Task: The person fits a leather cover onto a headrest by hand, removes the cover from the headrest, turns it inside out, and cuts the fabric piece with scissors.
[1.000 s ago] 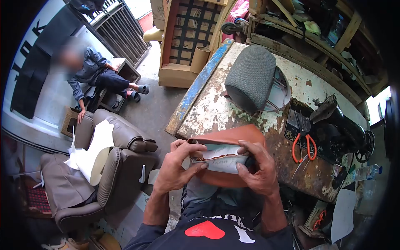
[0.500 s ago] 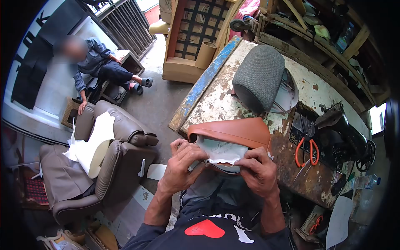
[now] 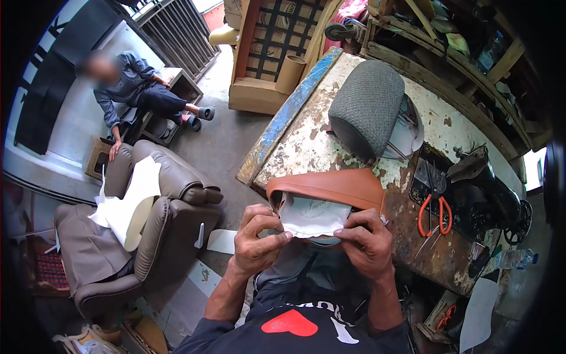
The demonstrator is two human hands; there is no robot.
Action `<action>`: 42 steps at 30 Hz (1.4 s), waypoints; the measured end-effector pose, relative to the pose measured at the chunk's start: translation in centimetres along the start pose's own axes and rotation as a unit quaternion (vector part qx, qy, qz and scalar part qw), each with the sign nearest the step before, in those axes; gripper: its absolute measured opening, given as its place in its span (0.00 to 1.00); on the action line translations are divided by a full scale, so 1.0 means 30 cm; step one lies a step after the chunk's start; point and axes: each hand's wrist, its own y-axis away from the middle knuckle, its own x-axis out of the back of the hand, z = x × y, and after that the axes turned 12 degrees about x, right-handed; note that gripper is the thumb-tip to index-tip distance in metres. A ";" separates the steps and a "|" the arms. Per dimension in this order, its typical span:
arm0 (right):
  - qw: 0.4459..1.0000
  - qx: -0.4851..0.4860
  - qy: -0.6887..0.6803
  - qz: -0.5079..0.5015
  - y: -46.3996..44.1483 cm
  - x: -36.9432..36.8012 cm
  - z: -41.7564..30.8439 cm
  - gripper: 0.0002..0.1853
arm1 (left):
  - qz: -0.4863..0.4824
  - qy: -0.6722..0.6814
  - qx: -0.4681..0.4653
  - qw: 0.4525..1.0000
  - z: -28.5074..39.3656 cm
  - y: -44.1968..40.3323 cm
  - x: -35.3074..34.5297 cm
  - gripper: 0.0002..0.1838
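An orange-brown leather cover (image 3: 330,186) is held in front of my body at the near edge of the worktable. Its whitish inner lining (image 3: 315,215), with faint printed lettering, faces up. My left hand (image 3: 259,236) pinches the left end of the lining's edge between thumb and fingers. At the right end of that same edge, my right hand (image 3: 365,236) pinches it too. The edge is stretched between them and looks slightly wavy. Part of the cover below the lining is hidden by my hands.
The worn worktable (image 3: 295,138) bears a grey fabric headrest (image 3: 367,109), orange-handled scissors (image 3: 435,215) and a black sewing machine (image 3: 486,174). A brown leather seat (image 3: 156,253) with white sheets stands left. Beyond it a person (image 3: 138,82) sits, one hand on the seat. Wooden shelves rise back right.
The cover's opening has been turned, so the lining now lies flatter and more exposed. Both hands have shifted their pinch along its edge. The view has swung slightly.
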 end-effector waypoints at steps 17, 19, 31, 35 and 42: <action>0.999 0.002 0.035 0.018 -0.006 0.020 -0.009 0.17 | -0.011 0.012 0.027 1.000 0.037 -0.016 -0.020 0.11; 0.998 -0.012 0.050 0.034 -0.016 0.014 -0.026 0.17 | -0.009 0.013 0.033 0.999 0.032 -0.015 -0.027 0.12; 0.988 -0.038 0.115 0.097 -0.017 0.057 -0.064 0.15 | -0.005 0.056 0.073 0.996 0.012 -0.010 -0.044 0.12; 0.981 -0.029 0.149 0.118 -0.010 0.074 -0.055 0.13 | -0.009 0.057 0.095 0.994 0.016 -0.011 -0.047 0.12; 0.927 -0.147 0.309 0.154 0.036 0.184 -0.018 0.10 | -0.012 0.055 0.121 0.991 0.033 -0.024 -0.050 0.13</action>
